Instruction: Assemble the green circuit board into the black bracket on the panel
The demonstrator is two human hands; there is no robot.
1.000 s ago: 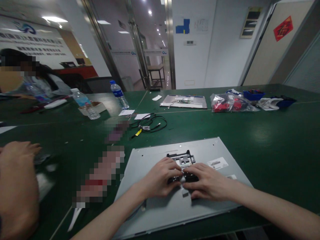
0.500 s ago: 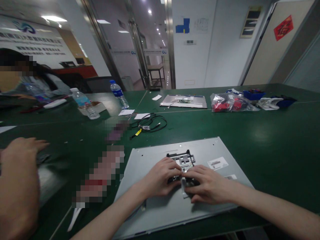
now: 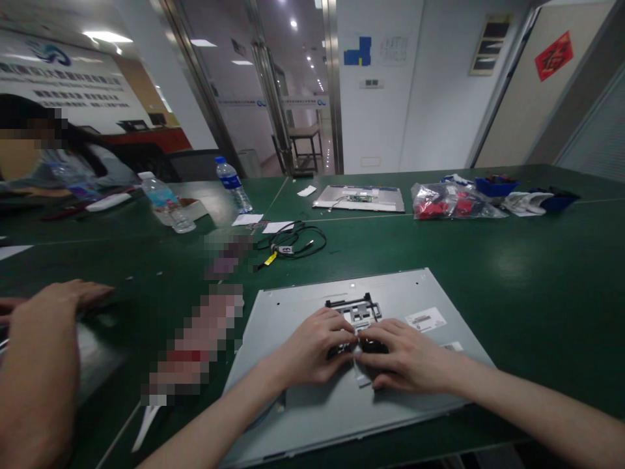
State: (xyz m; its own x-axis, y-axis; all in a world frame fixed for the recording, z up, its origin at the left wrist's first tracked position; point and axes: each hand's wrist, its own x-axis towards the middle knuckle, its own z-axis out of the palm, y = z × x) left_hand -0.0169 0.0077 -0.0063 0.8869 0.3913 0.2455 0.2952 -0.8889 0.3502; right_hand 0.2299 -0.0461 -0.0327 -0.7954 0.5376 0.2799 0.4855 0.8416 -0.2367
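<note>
A flat grey metal panel (image 3: 312,417), like the back of a display, lies on the green table in front of me. A dark bracket (image 3: 359,311) with cut-outs sits at its middle. Just below the bracket my left hand (image 3: 317,348) is closed, with fingertips pinched at a small black part (image 3: 340,350). My right hand (image 3: 407,358) meets it from the other side, its fingers bent and closed over the same spot, where dark material shows beneath them. A whitish strip (image 3: 362,376) hangs down between the hands. The fingertips hide what exactly they grip.
A coiled black cable (image 3: 303,241) lies beyond the panel. Farther back are another panel (image 3: 359,198), a plastic bag with red items (image 3: 454,200) and water bottles (image 3: 233,185). At left, a co-worker's arm (image 3: 43,365) reaches over the table; another person sits behind.
My right fingers have shifted slightly, uncovering more of the whitish strip's upper part. My left hand stays in place. The co-worker's hand at left has moved a little to the right and down.
</note>
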